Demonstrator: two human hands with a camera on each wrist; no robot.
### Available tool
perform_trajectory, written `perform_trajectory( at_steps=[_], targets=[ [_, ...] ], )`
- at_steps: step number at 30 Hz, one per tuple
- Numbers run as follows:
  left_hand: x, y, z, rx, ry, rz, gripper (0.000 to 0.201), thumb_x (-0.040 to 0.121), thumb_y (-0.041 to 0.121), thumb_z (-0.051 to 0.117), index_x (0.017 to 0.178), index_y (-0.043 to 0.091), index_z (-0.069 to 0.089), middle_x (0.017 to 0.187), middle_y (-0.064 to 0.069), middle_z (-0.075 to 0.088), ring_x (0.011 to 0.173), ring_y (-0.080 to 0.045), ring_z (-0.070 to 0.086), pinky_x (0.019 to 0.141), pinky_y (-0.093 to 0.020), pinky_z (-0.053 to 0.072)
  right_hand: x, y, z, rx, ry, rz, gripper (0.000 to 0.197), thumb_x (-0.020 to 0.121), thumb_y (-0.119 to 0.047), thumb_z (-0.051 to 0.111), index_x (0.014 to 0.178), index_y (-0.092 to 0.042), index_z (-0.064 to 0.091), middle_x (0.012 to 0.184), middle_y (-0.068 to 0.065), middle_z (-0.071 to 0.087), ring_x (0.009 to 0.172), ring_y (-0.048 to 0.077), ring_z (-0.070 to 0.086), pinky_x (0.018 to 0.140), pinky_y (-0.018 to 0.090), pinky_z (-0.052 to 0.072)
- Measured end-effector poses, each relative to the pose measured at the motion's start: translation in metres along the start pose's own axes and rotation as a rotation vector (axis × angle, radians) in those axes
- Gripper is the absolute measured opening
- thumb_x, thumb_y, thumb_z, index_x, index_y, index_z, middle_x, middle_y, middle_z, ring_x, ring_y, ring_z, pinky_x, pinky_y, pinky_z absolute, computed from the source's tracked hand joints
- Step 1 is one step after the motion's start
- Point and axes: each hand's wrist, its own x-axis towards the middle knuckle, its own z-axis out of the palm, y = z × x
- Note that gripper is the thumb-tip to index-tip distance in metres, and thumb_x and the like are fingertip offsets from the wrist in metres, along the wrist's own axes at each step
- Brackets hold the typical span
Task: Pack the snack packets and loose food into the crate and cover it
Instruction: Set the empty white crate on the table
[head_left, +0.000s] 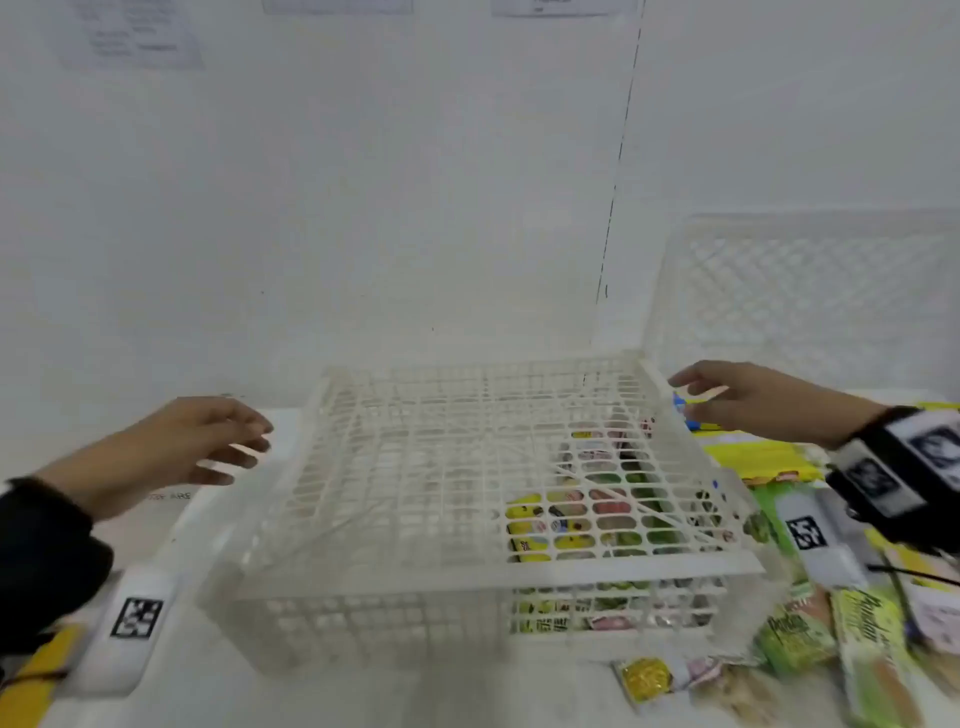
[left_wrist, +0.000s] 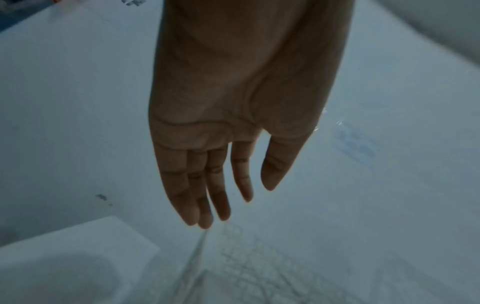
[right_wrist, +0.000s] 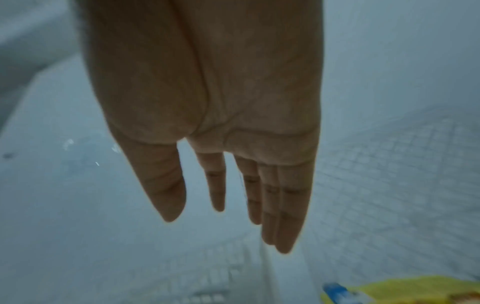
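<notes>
At the far left of the counter (head_left: 218, 691) a white block with a black-and-white marker (head_left: 136, 618) lies beside a yellow strip at the edge. Above it the left hand (head_left: 208, 441) hovers with an empty grip, fingers (left_wrist: 192, 195) straight and a little apart, just short of the crate's left rim. In the middle sits the white lattice crate (head_left: 363, 618), with a matching lattice cover (head_left: 467, 467) lying over it, tilted so the left side sits lower. Through the mesh, snack packets (head_left: 587, 519) in yellow, green and red fill the right part of the crate. The right hand (head_left: 753, 400) is at the cover's far right corner, its grip likewise slack and holding nothing, fingers (right_wrist: 285, 205) extended; whether they touch the rim is unclear. Behind it a second lattice crate (head_left: 810, 291) leans against the wall. More green and yellow packets (head_left: 831, 639) lie loose on the counter to the right, crowding the crate's right side and front corner.
</notes>
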Motion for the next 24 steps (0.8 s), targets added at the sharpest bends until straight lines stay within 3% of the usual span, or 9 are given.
perform_trajectory(
  at_steps=[2,5,10,14,15,17,19,21,24],
  targets=[
    [0.010,-0.002,0.000,0.017,-0.027,-0.105,0.014,0.090,0.019,0.060,0.101,0.011,0.064,0.100,-0.011,0.069,0.084,-0.023,0.066,0.071,-0.032,0.052,0.008,0.002,0.006,-0.034,-0.084,0.174,0.053,0.092,-0.028,0.057,0.140,-0.021,0.036,0.141,0.011,0.041,0.116,0.027,0.053,0.091,0.035,0.048],
    [0.026,-0.010,0.004,0.058,-0.090,-0.220,0.023,0.090,0.024,0.061,0.106,0.008,0.058,0.104,-0.014,0.063,0.084,-0.027,0.061,0.074,-0.036,0.052,0.015,0.009,0.017,0.000,-0.191,0.366,0.070,0.093,-0.040,0.052,0.150,-0.019,0.015,0.150,0.009,0.032,0.125,0.029,0.047,0.094,0.038,0.048],
    [0.037,-0.016,0.018,-0.064,-0.287,-0.359,0.035,0.096,0.027,0.049,0.114,-0.001,0.056,0.096,-0.020,0.065,0.060,-0.023,0.061,0.051,-0.028,0.054,0.016,0.019,0.030,0.126,-0.254,0.448,0.057,0.092,-0.046,0.049,0.134,-0.008,0.044,0.134,0.010,0.049,0.119,0.031,0.051,0.096,0.041,0.046],
    [0.041,-0.019,0.027,-0.107,-0.397,-0.342,0.031,0.098,0.019,0.045,0.108,-0.008,0.057,0.105,-0.021,0.063,0.084,-0.029,0.062,0.073,-0.035,0.055,0.012,0.018,0.034,0.251,-0.264,0.424,0.058,0.095,-0.037,0.049,0.134,0.006,0.041,0.127,0.026,0.053,0.112,0.038,0.055,0.104,0.050,0.041],
    [0.042,-0.018,0.029,-0.085,-0.405,-0.331,0.026,0.097,0.015,0.046,0.107,-0.007,0.054,0.102,-0.018,0.060,0.084,-0.028,0.059,0.072,-0.033,0.054,0.012,0.018,0.034,0.280,-0.262,0.410,0.055,0.097,-0.033,0.047,0.133,0.008,0.041,0.125,0.029,0.054,0.107,0.039,0.057,0.100,0.049,0.045],
    [0.042,-0.017,0.030,-0.046,-0.403,-0.314,0.023,0.096,0.010,0.048,0.111,-0.008,0.052,0.100,-0.018,0.056,0.082,-0.026,0.058,0.066,-0.029,0.056,0.009,0.016,0.034,0.348,-0.260,0.382,0.043,0.099,-0.025,0.044,0.120,0.012,0.050,0.096,0.025,0.059,0.078,0.032,0.057,0.075,0.038,0.053],
    [0.042,-0.018,0.028,-0.015,-0.425,-0.299,0.022,0.096,0.008,0.048,0.110,-0.007,0.055,0.101,-0.020,0.058,0.087,-0.026,0.056,0.068,-0.027,0.055,0.006,0.012,0.034,0.392,-0.275,0.373,0.027,0.099,-0.019,0.042,0.090,0.003,0.055,0.070,0.012,0.045,0.057,0.021,0.045,0.054,0.026,0.048],
    [0.040,-0.019,0.025,0.047,-0.427,-0.275,0.016,0.094,0.007,0.051,0.103,-0.004,0.058,0.089,-0.016,0.055,0.077,-0.019,0.051,0.062,-0.021,0.049,0.005,0.010,0.033,0.408,-0.258,0.342,0.023,0.099,-0.016,0.043,0.077,-0.008,0.044,0.063,0.007,0.033,0.052,0.018,0.034,0.051,0.022,0.041],
    [0.037,-0.020,0.015,0.082,-0.423,-0.225,0.021,0.092,0.007,0.056,0.107,-0.008,0.055,0.089,-0.014,0.049,0.080,-0.023,0.041,0.064,-0.024,0.039,-0.001,0.005,0.026,0.436,-0.262,0.294,0.020,0.098,-0.010,0.043,0.080,-0.003,0.048,0.063,0.008,0.040,0.055,0.018,0.039,0.055,0.022,0.040]
  ],
)
